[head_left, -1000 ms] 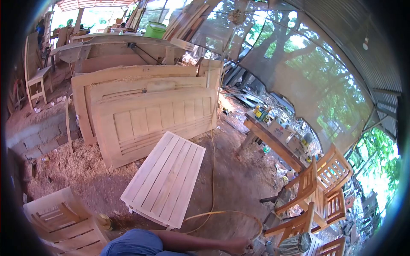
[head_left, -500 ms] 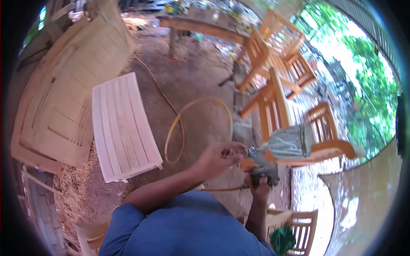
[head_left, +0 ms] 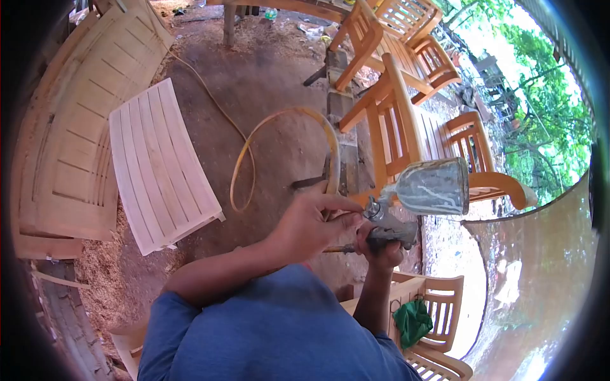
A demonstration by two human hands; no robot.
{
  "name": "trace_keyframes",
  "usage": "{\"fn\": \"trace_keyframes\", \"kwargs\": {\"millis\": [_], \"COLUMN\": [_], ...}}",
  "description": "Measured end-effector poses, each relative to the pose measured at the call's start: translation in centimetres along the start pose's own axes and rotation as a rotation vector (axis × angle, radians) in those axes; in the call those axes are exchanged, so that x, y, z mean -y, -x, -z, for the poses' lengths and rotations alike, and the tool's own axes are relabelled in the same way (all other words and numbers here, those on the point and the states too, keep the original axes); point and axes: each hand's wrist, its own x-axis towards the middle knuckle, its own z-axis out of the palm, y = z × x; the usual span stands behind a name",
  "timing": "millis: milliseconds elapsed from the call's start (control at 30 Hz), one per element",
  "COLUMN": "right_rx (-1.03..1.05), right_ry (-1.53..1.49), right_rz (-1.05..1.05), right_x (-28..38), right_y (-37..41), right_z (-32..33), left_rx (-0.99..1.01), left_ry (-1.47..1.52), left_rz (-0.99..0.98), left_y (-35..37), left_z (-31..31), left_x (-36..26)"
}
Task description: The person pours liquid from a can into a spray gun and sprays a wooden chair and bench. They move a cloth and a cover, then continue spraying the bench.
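My right hand is wrapped round the grip of a spray gun. The gun's grey, paint-streaked cup lies tilted sideways towards the right. From the other side, the thumb and forefinger of my left hand close at the small metal fitting on the gun's body; the exact contact is partly hidden. A yellowish hose loops over the floor and passes behind my left hand. Part of it shows near the gun's grip.
A pale slatted panel stands left of the hose, before larger wooden panels. Orange-brown wooden chairs stand at the right. Close by on the lower right, a green cloth hangs on another chair. Sawdust covers floor at left.
The view has shifted, so panels and chairs sit higher and further left. The spray gun stays in my right hand, its cup now larger in view. My left fingers remain at the gun's fitting.
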Motion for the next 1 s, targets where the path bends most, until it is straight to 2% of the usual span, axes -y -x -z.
{"fn": "trace_keyframes", "kwargs": {"millis": [100, 167, 367, 433, 567, 633, 667, 733, 767, 867, 1000], "right_rx": [0.061, 0.048, -0.144, -0.178, -0.053, -0.049, -0.123, -0.267, -0.247, -0.220, -0.236], "right_ry": [-0.009, 0.020, 0.032, 0.034, -0.035, -0.090, -0.075, -0.046, -0.055, -0.068, -0.076], "right_rz": [-0.085, -0.063, -0.067, -0.042, -0.035, -0.018, -0.013, -0.005, -0.018, -0.033, -0.021], "right_x": [0.1, 0.5, 1.1, 1.5, 1.3, 1.2, 1.7, 3.2, 3.1, 3.0, 3.5], "right_y": [0.4, 0.0, -1.0, -1.4, -2.4, -2.7, -3.0, -3.6, -3.7, -4.0, -4.4], "right_z": [1.1, 0.7, -0.8, -1.3, -0.5, -0.6, -1.5, -3.7, -3.4, -3.0, -3.9], "left_rx": [-0.016, -0.029, -0.008, 0.038, 0.149, 0.244, 0.292, 0.299, 0.301, 0.349, 0.351], "left_ry": [0.046, 0.117, -0.229, -0.271, -0.319, -0.300, -0.289, -0.328, -0.349, -0.233, -0.242], "left_rz": [0.001, -0.003, -0.071, -0.024, -0.041, 0.070, 0.124, -0.012, -0.079, -0.038, -0.003], "left_y": [-0.2, -0.2, -2.1, -2.6, -3.5, -3.4, -3.3, -3.2, -3.1, -3.0, -2.8], "left_z": [-0.3, -0.4, -0.2, -0.4, -1.2, -1.5, -1.6, -2.2, -2.3, -2.8, -2.6], "left_x": [0.1, -0.1, 2.4, 3.7, 7.1, 7.3, 7.2, 8.4, 8.7, 8.8, 8.6]}}
